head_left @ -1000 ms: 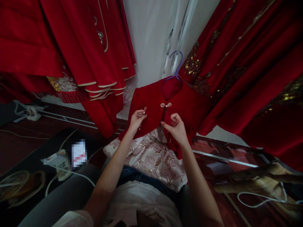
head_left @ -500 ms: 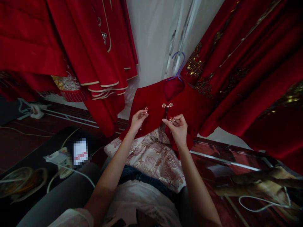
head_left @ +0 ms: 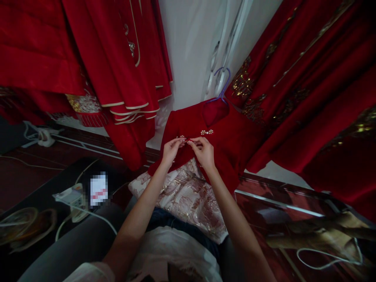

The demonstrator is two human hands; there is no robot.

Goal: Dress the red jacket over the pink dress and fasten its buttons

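Observation:
A red jacket [head_left: 188, 121] hangs on a purple hanger [head_left: 226, 78] in front of me, its lower part over a pale brocade cloth [head_left: 190, 199] on my lap. At its neck a pair of pearl flower buttons [head_left: 206, 132] is fastened together. Below that, my left hand [head_left: 172, 150] pinches a flower button [head_left: 182, 137] at one front edge. My right hand [head_left: 203, 152] is closed, fingertips pinching the matching flower button, mostly hidden by the fingers. The fingertips of both hands nearly meet; whether the two halves are joined I cannot tell.
Red garments with cream edging [head_left: 129, 90] hang at left, gold-embroidered red garments [head_left: 293, 78] at right. A power strip [head_left: 76, 201] with white cables and a blurred-out bright object [head_left: 99, 189] are at left. Wooden pieces [head_left: 320, 231] and a white cord lie at lower right.
My right hand has moved left with its flower button, bringing the jacket's right front edge over to my left hand. The left hand stays nearly in place.

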